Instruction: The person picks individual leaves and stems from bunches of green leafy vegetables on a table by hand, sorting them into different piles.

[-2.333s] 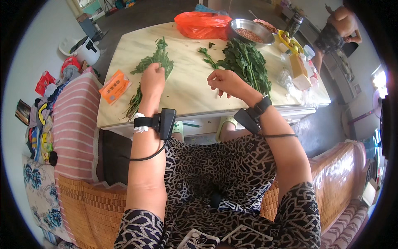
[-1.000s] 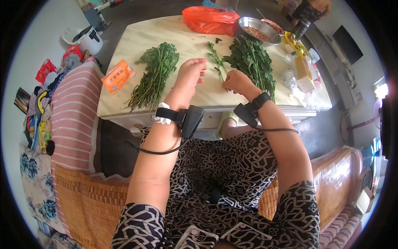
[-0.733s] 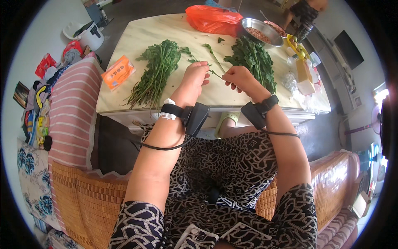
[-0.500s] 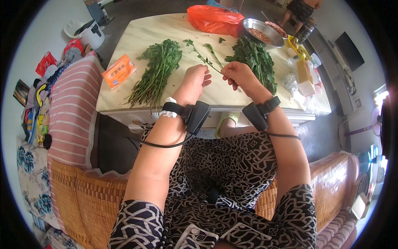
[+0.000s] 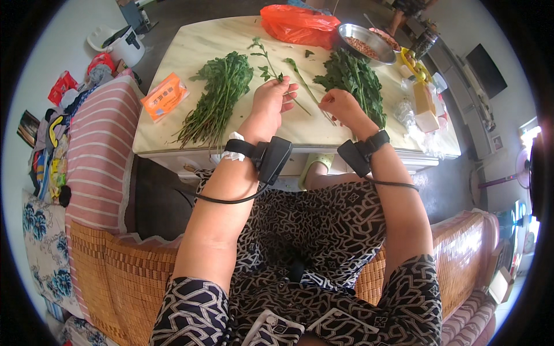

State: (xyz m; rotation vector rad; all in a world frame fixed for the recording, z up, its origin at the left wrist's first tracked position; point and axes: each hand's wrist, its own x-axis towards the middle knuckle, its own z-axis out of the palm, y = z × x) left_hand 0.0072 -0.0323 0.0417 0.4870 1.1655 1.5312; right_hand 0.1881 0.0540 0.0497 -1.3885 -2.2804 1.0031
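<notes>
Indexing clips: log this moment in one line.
left hand: holding leafy sprig | right hand: by loose stem, grip unclear | table: two bunches

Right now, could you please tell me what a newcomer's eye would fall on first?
Probably the bright red bag at the far side of the pale table. Then the left heap of greens and the right heap of greens, with the left hand between them holding a leafy sprig.

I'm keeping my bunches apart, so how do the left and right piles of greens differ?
Toward the person, the left pile slants left, and the right pile slants right. The left pile shows many bare stems; the right pile shows mostly leaves. Both are leafy greens lying on the table.
</notes>
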